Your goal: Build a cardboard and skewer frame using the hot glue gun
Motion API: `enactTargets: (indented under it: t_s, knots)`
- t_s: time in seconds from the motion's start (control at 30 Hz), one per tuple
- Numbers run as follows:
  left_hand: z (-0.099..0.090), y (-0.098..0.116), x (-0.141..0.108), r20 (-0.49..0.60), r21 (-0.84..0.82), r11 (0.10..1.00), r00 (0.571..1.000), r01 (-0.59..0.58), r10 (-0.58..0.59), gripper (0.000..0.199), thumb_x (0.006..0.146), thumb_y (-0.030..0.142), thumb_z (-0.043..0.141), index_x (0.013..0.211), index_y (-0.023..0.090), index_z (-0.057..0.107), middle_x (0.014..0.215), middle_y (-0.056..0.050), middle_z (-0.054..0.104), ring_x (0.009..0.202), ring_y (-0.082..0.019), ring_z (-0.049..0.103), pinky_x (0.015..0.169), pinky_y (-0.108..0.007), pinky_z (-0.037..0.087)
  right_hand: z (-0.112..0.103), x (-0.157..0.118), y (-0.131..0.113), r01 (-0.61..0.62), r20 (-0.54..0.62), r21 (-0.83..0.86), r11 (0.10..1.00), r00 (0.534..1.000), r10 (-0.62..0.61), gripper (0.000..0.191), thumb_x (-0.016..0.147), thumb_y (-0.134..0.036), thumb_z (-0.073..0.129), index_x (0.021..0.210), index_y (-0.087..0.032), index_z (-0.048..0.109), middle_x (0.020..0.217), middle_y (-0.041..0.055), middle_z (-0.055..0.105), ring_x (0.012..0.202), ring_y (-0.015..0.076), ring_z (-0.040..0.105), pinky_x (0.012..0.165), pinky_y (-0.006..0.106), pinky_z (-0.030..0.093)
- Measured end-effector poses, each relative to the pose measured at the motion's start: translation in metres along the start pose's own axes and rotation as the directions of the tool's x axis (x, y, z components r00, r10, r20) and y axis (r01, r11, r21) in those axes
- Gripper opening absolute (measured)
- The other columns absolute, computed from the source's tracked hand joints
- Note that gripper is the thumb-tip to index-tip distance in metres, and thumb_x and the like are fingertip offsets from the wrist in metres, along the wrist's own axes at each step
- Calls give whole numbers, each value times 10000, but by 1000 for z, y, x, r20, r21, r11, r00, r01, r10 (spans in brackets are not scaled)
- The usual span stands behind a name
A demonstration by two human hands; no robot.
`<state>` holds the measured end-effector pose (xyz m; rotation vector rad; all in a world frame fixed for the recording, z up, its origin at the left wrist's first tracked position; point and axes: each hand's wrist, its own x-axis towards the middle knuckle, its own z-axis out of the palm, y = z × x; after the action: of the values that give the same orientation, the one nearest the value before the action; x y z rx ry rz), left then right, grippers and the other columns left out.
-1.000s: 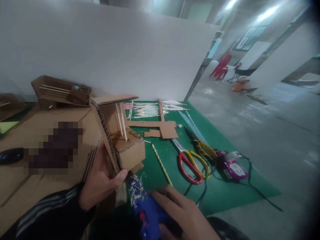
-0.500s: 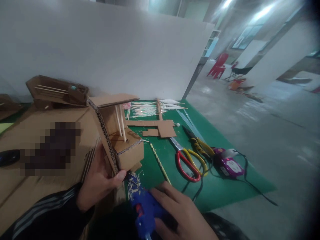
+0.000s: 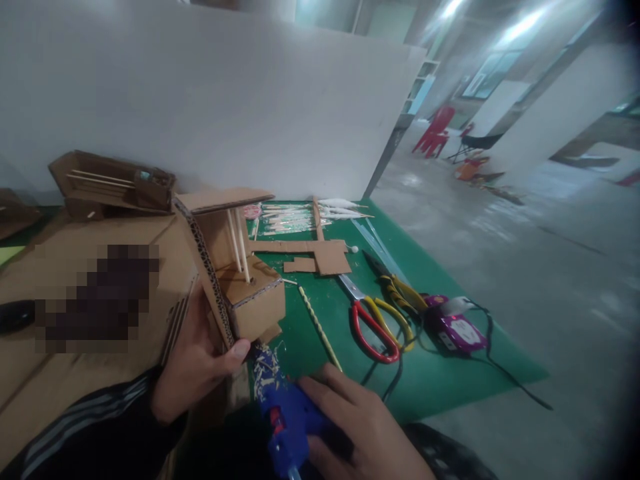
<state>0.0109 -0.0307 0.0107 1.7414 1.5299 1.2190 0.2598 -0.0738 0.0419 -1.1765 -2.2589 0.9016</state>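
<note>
My left hand (image 3: pixel 200 363) is closed on the lower edge of a cardboard model (image 3: pixel 257 310), a small structure with an overhanging top and thin white sticks (image 3: pixel 239 247) standing inside. The thumb presses at its bottom corner. In my right hand (image 3: pixel 355 417) is a blue hot glue gun (image 3: pixel 287 413), its front covered in dried glue shreds and a clear glue stick at its rear. The gun's tip is at the model's underside, close to my left thumb; whether it touches is hidden. A twisted yellowish stick (image 3: pixel 320 327) lies on the green mat (image 3: pixel 425 393) beyond my right hand.
Red-and-yellow scissors (image 3: pixel 375 333), pliers (image 3: pixel 395 283) and a purple corded device (image 3: pixel 457 327) lie right. Cardboard pieces (image 3: pixel 330 257) and wrapped cotton swabs (image 3: pixel 290 217) are behind. Another cardboard model (image 3: pixel 110 180) stands at left, by a white partition (image 3: pixel 225 100).
Almost nothing differs. The whole view has shifted very slightly, while both hands, the model and the glue gun keep the same places relative to each other.
</note>
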Motion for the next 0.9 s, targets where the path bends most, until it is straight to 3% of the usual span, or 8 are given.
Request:
enactTargets:
  t_s: [0.2,0.57,0.9]
  knots:
    - [1,-2,1,-25,-27,999,999,-23,22,887,817,356,660,1538,212,164,1504,-138,409,1416,-330,397,1205,-474,308,-2,0,1,5,23,9,1000,1000,-5,384,927,-348,610,1261,-164,660,1021,113,661,881,224,671,768,307,572]
    - [0,3,2,-30,-36,999,1000,-8,7,870,812,388,650,1524,197,188,1456,-135,483,1368,-326,475,1148,-433,403,-3,-1,1,56,-22,-10,998,998,-56,448,977,-503,510,1239,-175,666,1010,123,685,883,219,691,782,294,581]
    - [0,4,2,-30,-77,997,999,-21,19,864,817,378,653,1520,204,182,1498,-137,435,1389,-327,451,1164,-437,387,-4,-3,1,100,-58,-41,994,993,-103,390,974,-442,529,1217,-169,666,1023,123,698,883,217,706,777,272,592]
